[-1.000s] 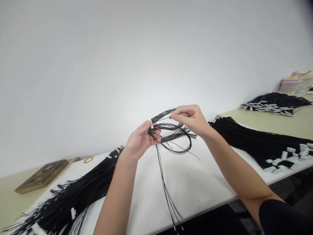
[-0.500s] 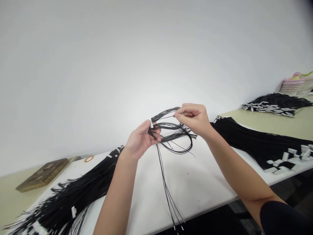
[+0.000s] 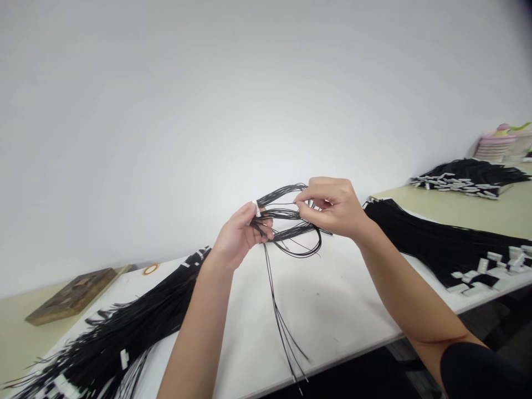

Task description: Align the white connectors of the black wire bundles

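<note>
Near the centre, my left hand (image 3: 239, 235) grips a bundle of thin black wires by a white connector (image 3: 256, 209), with the thumb on the connector. The black wires (image 3: 286, 214) loop out to the right. From below the palm, a few loose wires (image 3: 275, 305) hang down over the white board. My right hand (image 3: 332, 205) pinches one thin black wire between thumb and forefinger, at the right side of the loops. Its palm hides part of the bundle.
Black wire bundles with white connectors lie at left (image 3: 137, 321) and right (image 3: 428, 235), on a white board (image 3: 332, 310). A further wire pile (image 3: 465, 174) is at back right. A brown block (image 3: 72, 296) and orange ring (image 3: 150, 269) sit at left.
My right hand has tilted and shifted slightly, with its fingertips lower on the wire. The lower loop has become smaller, and the hanging wires have swung a little left.
</note>
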A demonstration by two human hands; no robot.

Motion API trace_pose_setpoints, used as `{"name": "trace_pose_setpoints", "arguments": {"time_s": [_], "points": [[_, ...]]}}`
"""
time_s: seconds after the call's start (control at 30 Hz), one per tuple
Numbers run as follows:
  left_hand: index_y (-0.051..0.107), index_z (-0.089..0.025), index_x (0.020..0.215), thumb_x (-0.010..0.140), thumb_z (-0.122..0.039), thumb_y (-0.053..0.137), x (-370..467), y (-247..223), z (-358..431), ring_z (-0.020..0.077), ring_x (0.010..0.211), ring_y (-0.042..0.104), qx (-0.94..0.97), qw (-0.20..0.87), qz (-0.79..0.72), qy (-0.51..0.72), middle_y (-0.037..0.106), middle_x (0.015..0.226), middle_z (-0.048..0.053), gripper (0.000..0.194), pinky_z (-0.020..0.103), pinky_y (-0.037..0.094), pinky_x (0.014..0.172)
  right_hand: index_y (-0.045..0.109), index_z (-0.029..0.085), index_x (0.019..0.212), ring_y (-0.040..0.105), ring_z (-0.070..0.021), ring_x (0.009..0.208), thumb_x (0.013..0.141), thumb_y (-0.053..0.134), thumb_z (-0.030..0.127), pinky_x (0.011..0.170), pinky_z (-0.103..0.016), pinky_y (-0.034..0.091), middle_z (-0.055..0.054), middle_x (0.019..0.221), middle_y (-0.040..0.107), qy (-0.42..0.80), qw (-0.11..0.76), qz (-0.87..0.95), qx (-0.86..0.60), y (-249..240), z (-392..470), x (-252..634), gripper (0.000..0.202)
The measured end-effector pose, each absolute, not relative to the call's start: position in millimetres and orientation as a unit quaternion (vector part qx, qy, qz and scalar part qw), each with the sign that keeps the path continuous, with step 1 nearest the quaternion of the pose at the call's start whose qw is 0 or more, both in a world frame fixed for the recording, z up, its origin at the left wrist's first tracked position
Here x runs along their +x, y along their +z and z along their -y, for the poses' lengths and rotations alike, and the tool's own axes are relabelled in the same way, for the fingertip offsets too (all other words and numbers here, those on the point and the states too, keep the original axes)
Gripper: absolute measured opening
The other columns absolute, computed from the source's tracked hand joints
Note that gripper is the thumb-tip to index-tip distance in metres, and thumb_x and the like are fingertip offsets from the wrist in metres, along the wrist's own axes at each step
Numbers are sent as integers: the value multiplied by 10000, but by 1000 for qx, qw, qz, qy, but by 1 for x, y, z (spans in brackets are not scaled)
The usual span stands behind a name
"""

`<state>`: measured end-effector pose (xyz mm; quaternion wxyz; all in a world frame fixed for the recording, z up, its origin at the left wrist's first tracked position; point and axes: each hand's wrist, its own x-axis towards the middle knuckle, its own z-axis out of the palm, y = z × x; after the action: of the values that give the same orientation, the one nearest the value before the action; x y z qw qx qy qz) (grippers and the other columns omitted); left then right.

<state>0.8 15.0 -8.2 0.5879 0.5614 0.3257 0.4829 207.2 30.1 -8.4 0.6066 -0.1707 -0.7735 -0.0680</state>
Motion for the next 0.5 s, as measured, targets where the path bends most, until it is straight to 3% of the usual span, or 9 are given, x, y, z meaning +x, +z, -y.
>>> {"name": "trace_pose_setpoints", "arguments": {"time_s": [0.2,0.37,0.5], "points": [[494,-169,827,876,-349,457,0,-8,-15,144,549,591,577,575,-329,478,596,703,25,191,282,458,579,604,161,613,333,-61,487,663,549,19,473,-221,268,59,519,372,-32,540,818,-198,-6,-30,215,161],[513,-160,800,873,-392,461,0,-10,-17,135,548,584,617,535,-341,466,598,714,32,249,269,447,553,591,158,647,360,-76,520,753,516,69,507,-220,313,49,543,368,55,527,819,-220,-6,-31,214,158],[516,-162,808,867,-410,474,0,-10,-18,131,547,582,619,530,-343,468,602,714,31,258,268,446,554,610,161,692,418,-82,546,794,516,115,524,-223,330,34,582,481,-16,502,818,-278,-9,-31,212,147]]}}
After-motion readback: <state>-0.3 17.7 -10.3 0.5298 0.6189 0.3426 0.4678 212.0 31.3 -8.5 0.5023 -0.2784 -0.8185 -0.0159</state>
